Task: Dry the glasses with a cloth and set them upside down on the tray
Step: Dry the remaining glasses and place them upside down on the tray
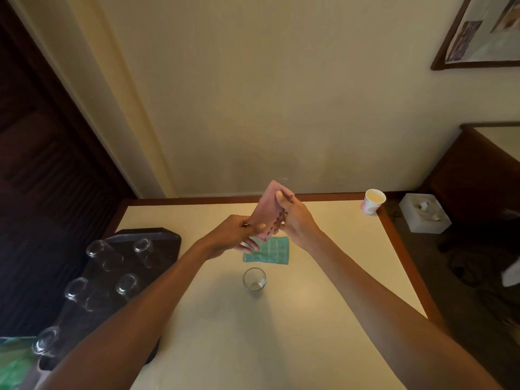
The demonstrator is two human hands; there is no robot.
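Note:
A pink cloth point(267, 209) is held up above the table between both hands. My right hand point(295, 218) pinches its upper edge with the thumb on top. My left hand point(239, 235) grips its lower edge. One clear glass point(254, 279) stands upright on the cream table point(323, 291) just below the hands, apart from them. A dark tray point(168, 240) at the left carries several clear glasses point(98, 249) turned upside down. A teal cloth point(270, 250) lies flat on the table behind the upright glass.
A paper cup point(372, 201) stands at the table's far right corner. A white tissue box point(425, 213) sits beyond that corner. Dark wooden furniture point(478, 170) is at the right, a dark door point(42, 164) at the left. Something green point(14, 361) lies at the lower left.

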